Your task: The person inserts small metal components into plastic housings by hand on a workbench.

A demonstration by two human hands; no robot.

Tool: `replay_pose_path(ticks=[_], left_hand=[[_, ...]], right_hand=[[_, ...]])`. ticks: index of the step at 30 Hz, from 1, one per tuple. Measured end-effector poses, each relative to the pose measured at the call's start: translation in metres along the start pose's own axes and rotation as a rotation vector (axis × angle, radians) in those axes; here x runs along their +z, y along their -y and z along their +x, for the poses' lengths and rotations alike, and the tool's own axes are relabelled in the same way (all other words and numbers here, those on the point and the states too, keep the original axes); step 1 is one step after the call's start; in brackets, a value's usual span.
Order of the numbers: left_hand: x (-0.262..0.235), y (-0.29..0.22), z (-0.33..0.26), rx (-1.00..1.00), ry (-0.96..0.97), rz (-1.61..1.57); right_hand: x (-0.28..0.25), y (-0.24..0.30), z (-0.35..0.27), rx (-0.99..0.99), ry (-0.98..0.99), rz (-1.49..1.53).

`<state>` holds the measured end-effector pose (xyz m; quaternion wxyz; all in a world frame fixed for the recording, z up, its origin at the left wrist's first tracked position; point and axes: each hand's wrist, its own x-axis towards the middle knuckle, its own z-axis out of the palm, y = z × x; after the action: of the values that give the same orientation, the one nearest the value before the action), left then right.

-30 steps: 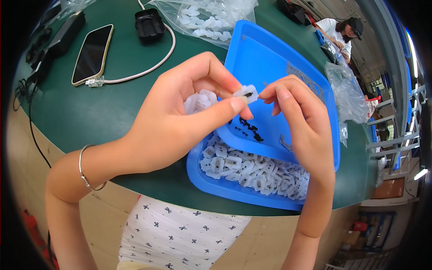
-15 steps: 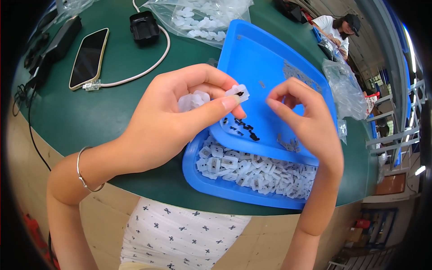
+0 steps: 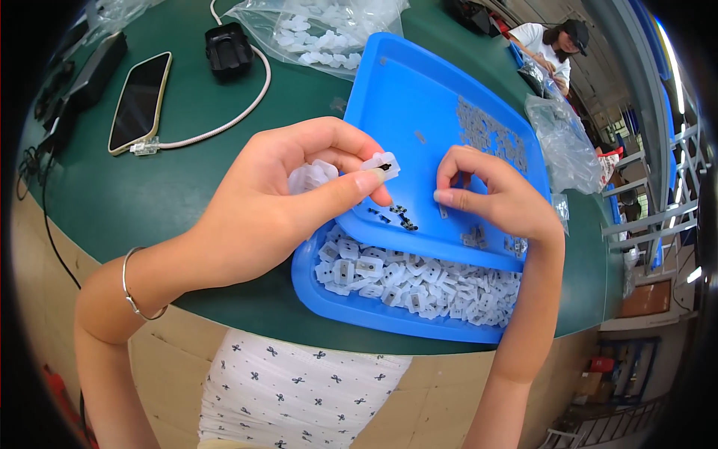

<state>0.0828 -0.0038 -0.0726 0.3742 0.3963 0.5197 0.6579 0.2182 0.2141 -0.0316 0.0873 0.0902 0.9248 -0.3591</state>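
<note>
My left hand (image 3: 262, 202) pinches a small translucent white plastic piece (image 3: 391, 159) between thumb and forefinger; a black insert sits in its middle. More white pieces (image 3: 314, 175) are tucked in the same palm. To the right, my right hand (image 3: 505, 191) has thumb and forefinger closed on a small grey flat piece (image 3: 443, 213), just over the upper blue tray (image 3: 404, 82). Small black parts (image 3: 406, 221) lie in that tray below my left fingertips. Grey flat pieces (image 3: 493, 131) are spread along its far right side, with others near its front edge.
A lower blue tray (image 3: 359, 317) full of white pieces (image 3: 430, 288) juts out in front. Behind are a bag of white parts (image 3: 321, 37), a phone (image 3: 140, 101) with a cable and a black case (image 3: 228, 51). Another person (image 3: 550, 49) sits at the far right.
My right hand has come down and slightly left, and its fingers have closed on a grey piece. My left hand keeps its white piece. The whole view has shifted a little.
</note>
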Motion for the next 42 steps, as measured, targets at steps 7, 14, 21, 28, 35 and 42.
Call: replay_pose_path(ticks=[7, 14, 21, 28, 35, 42], left_hand=[[-0.001, -0.006, -0.001, 0.004, 0.012, 0.055], [-0.002, 0.0, -0.003, 0.025, 0.05, -0.046], [0.0, -0.002, -0.006, 0.03, 0.127, 0.031], [0.0, -0.003, -0.006, 0.052, 0.124, 0.05], [-0.003, 0.003, -0.004, 0.168, 0.183, 0.105], [-0.003, 0.0, -0.005, 0.14, 0.204, 0.043]], right_hand=[[0.008, 0.021, 0.0, -0.069, -0.2, 0.39], [0.025, 0.046, -0.003, -0.245, -0.25, 0.568], [0.038, 0.055, -0.001, -0.29, -0.314, 0.464], [0.033, 0.055, -0.008, -0.372, -0.274, 0.44], [0.043, 0.056, -0.001, -0.346, -0.254, 0.454], [0.044, 0.051, 0.001, -0.462, -0.259, 0.35]])
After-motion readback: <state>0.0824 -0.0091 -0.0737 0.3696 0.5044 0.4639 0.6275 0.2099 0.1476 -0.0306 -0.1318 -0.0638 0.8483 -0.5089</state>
